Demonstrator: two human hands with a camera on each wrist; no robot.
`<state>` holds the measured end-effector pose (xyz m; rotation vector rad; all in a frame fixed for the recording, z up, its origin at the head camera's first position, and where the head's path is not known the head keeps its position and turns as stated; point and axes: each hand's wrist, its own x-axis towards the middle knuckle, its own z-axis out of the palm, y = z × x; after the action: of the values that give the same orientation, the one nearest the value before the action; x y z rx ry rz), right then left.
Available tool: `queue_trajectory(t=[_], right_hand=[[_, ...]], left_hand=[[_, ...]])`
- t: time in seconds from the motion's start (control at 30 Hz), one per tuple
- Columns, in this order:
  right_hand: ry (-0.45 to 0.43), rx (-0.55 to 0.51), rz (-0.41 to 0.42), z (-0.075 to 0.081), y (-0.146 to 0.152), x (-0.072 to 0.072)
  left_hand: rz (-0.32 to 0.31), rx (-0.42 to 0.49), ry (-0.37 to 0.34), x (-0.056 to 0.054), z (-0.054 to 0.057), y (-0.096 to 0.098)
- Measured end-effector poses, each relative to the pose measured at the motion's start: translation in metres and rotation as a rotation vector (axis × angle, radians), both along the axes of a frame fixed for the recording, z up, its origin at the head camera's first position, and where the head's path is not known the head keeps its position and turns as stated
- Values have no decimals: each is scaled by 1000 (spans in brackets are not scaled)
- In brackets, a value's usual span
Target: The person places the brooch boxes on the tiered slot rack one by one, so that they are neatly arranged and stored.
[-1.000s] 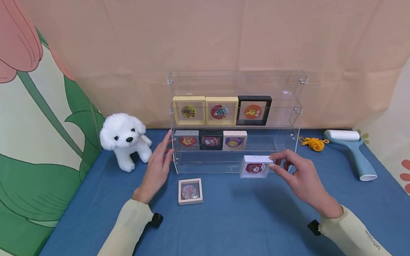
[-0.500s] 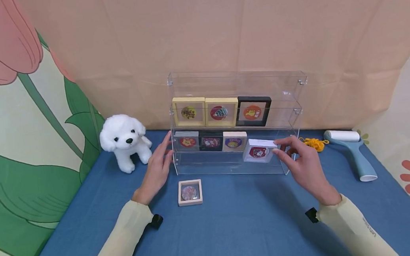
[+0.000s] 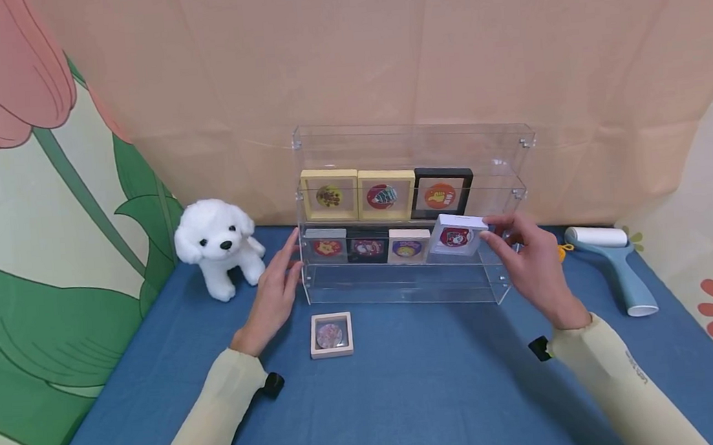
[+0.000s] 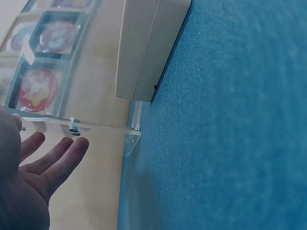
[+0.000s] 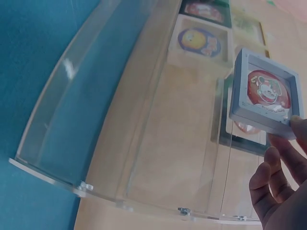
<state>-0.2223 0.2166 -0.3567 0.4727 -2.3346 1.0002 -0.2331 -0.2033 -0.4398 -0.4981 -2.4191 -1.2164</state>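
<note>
My right hand [image 3: 533,265] pinches a small white display frame [image 3: 455,236] by its right side. Inside that frame is a red round badge [image 5: 268,90]. It hangs at the middle tier of a clear acrylic shelf [image 3: 374,293], just right of a pale frame with a purple badge [image 3: 409,246]. On the shelf's left end, my left hand [image 3: 271,290] rests with fingers extended along the side panel, as the left wrist view shows too. A black frame [image 3: 367,246] and a grey frame [image 3: 327,246] stand further left on the same tier.
Two yellow frames and a black frame [image 3: 441,192] fill part of the tier above. A beige frame [image 3: 330,335] lies on the blue cloth before the shelf. A white plush dog [image 3: 218,246] stands left; a lint roller [image 3: 620,266] and orange yarn [image 3: 562,252] lie right.
My right hand has lifted the white frame from low in front of the shelf up to the middle tier and slightly right. The left hand has stayed at the shelf's left end.
</note>
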Motion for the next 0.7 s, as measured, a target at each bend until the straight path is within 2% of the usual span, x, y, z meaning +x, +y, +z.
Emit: queue_trajectory(t=[0.43, 0.7], right_hand=[[23, -13, 16, 13, 0, -13], [25, 16, 28, 17, 0, -19]], left_hand=[[-2, 0, 20, -2, 0, -1], [6, -5, -1, -1, 0, -1]])
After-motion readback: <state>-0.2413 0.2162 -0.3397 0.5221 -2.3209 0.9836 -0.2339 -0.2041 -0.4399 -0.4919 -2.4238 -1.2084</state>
